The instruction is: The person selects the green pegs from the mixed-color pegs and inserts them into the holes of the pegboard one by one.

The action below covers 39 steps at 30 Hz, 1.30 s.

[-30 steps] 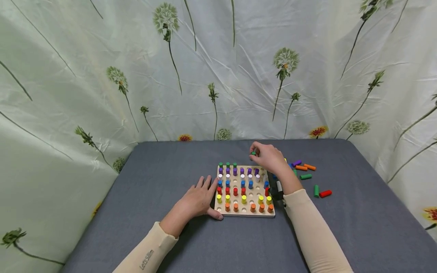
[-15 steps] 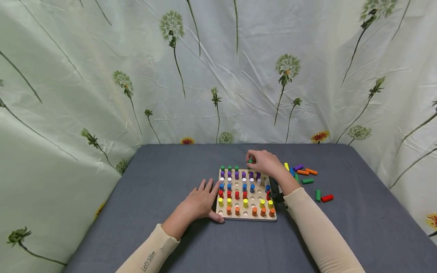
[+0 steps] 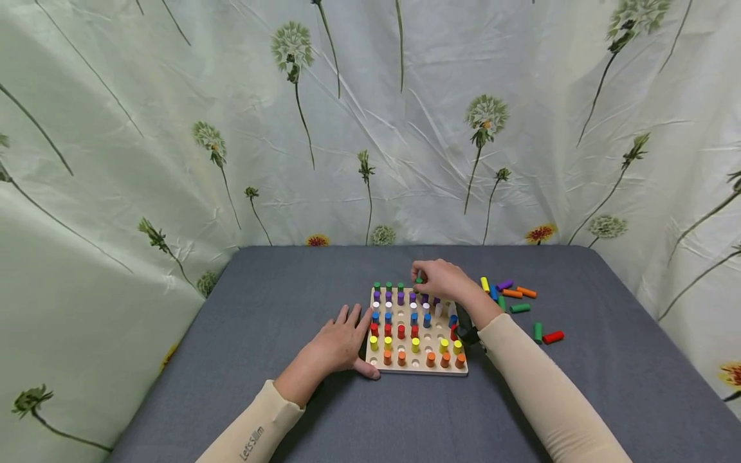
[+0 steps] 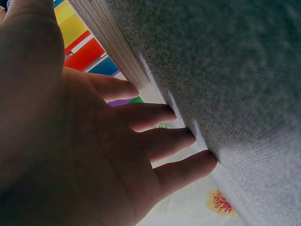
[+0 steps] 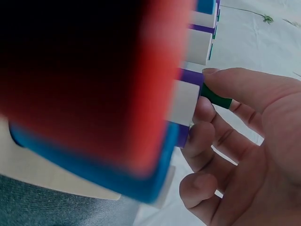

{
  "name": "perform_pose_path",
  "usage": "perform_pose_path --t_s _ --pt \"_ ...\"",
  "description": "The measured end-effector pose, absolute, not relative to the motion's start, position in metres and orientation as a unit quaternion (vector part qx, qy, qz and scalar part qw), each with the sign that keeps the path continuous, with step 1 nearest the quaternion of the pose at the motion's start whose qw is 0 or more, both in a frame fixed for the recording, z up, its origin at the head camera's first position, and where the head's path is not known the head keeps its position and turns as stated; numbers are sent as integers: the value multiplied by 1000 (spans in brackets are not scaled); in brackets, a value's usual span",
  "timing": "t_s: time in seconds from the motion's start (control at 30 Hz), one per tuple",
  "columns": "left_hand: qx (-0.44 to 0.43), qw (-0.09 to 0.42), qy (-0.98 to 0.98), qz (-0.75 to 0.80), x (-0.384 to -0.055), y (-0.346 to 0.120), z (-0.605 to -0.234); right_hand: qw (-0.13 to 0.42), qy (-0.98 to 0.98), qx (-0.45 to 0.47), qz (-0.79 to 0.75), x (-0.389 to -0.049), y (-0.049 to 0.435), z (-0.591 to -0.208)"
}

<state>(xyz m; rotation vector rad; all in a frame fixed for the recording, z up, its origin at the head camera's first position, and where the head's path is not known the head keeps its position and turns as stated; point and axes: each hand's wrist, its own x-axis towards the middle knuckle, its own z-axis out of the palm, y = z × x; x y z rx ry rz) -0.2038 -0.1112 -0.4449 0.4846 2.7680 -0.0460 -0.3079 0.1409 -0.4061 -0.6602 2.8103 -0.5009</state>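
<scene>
A wooden pegboard (image 3: 417, 372) holds rows of coloured pegs: orange nearest, then yellow, red, blue, white, purple and green at the back. My right hand (image 3: 442, 281) pinches a green peg (image 5: 216, 96) between thumb and fingers at the back row, right of three standing green pegs (image 3: 389, 287). In the right wrist view, white and purple pegs (image 5: 183, 103) stand beside the fingertips, and a blurred red peg (image 5: 160, 84) fills the foreground. My left hand (image 3: 338, 344), fingers spread, rests against the board's left edge; its thumb lies at the near left corner.
Loose pegs lie on the grey cloth right of the board: yellow (image 3: 485, 284), blue (image 3: 494, 292), purple (image 3: 505, 285), orange (image 3: 512, 294), green (image 3: 520, 308) and red (image 3: 554, 337). A flowered curtain (image 3: 347, 128) hangs behind the table.
My right hand has come down and slightly left with the green peg, from behind the board to its back row. The left hand keeps its place; the head view has shifted a little.
</scene>
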Motion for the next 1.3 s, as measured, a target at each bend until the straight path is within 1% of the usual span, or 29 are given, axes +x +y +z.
perform_pose_path --t_s 0.33,0.7,1.3 --pt "166 167 972 -14 -204 -111 -446 117 954 -230 -152 -309 137 -410" --pt "166 167 972 -12 -204 -111 -447 93 962 -226 -125 -309 133 -411" --pt "164 166 972 -12 -203 -109 -446 90 960 -230 -130 -308 132 -412"
